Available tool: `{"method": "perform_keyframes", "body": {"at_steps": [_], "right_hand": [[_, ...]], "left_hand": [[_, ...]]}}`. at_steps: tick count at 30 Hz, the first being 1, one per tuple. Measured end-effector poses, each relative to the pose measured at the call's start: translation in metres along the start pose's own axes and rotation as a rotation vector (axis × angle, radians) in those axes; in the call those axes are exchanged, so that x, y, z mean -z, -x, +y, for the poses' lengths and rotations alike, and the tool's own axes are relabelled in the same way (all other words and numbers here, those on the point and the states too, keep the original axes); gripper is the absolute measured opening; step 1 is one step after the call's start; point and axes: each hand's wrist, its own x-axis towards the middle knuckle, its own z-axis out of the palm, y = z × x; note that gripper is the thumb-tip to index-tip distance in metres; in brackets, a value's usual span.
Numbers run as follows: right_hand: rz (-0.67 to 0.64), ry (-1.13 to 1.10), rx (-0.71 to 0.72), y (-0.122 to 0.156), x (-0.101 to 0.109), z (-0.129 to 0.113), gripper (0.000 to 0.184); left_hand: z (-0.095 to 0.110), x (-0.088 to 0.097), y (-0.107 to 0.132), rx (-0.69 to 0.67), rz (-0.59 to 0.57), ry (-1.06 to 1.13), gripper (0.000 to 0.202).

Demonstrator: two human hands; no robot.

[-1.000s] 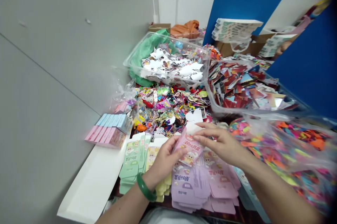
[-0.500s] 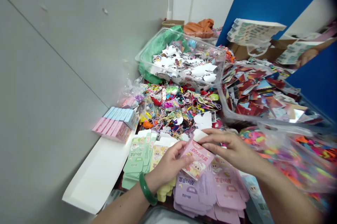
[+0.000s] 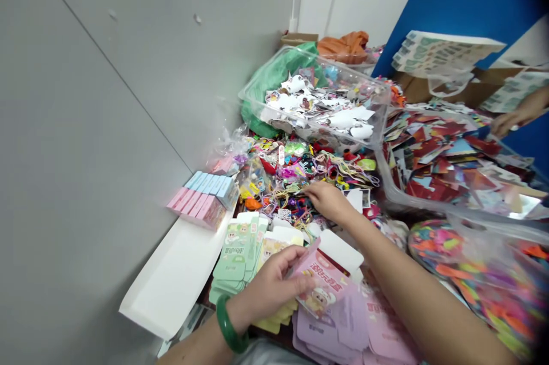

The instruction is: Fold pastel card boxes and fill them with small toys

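Note:
My left hand, with a green bangle on its wrist, grips a small pink printed carton that stands open above flat pink and purple cartons. My right hand reaches forward into a heap of small colourful trinkets and elastic bands. Its fingers curl down into the heap; I cannot make out whether they hold anything. Flat green and yellow cartons lie just left of my left hand.
A row of folded pink and blue boxes sits on a white tray by the grey wall. Clear bins of stickers and red cards stand behind. A bag of colourful pieces lies right. Another person's hand is far right.
My right hand has let go of the pink carton and moved forward into the trinket heap. My left hand still holds the carton. The view has shifted left.

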Motion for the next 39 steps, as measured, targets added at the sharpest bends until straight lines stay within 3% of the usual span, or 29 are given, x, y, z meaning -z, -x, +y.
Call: {"method": "perform_keyframes", "body": {"at_steps": [6, 11, 16, 19, 22, 32, 39], "right_hand": [[0.09, 0.019, -0.181, 0.008, 0.024, 0.019, 0.029], [0.199, 0.149, -0.221, 0.013, 0.027, 0.001, 0.037], [-0.016, 0.112, -0.025, 0.009, 0.001, -0.032, 0.025], [-0.06, 0.074, -0.046, 0.002, -0.015, -0.038, 0.03], [-0.049, -0.025, -0.107, -0.006, -0.015, -0.032, 0.029], [-0.005, -0.706, -0.426, 0.001, 0.039, 0.005, 0.019], [0.084, -1.038, -0.422, 0.022, 0.084, -0.013, 0.032]], "left_hand": [[-0.005, 0.004, -0.003, -0.036, 0.002, 0.007, 0.041], [-0.006, -0.005, -0.006, 0.008, -0.039, -0.023, 0.043], [-0.008, -0.008, -0.008, -0.004, -0.046, -0.019, 0.041], [-0.007, -0.008, -0.008, -0.02, -0.045, -0.014, 0.042], [-0.002, -0.007, -0.006, -0.035, -0.04, -0.025, 0.044], [0.002, 0.001, -0.01, -0.064, 0.059, -0.01, 0.044], [0.013, 0.007, -0.018, -0.211, 0.21, -0.002, 0.038]]}}
